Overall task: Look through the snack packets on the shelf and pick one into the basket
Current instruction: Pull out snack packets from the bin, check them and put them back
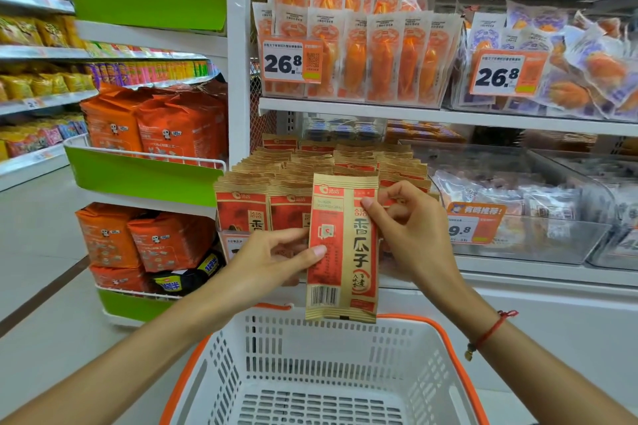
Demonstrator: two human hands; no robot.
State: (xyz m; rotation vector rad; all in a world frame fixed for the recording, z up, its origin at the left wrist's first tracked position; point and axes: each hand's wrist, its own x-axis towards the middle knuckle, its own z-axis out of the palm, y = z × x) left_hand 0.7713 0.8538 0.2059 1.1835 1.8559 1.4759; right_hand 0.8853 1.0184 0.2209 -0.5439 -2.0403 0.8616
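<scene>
Packet [341, 245] upright in front of you, tan and red, barcode at its lower left, held just above the white basket [428, 348] with the orange rim. Your left hand [276, 259] pinches its left edge, thumb on the front. Your right hand [407, 217] curls round the upper right edge, thumb pressed on the face. Behind it, rows of matching packets [276, 183] stand on the shelf [518, 272], beside clear bins [552, 235].

The held packet [341, 247] hides the stacked packets [276, 203] behind it. The basket [324, 348] is cut off by the bottom edge. Far-left shelf packets [31, 79] are too blurred to read.
</scene>
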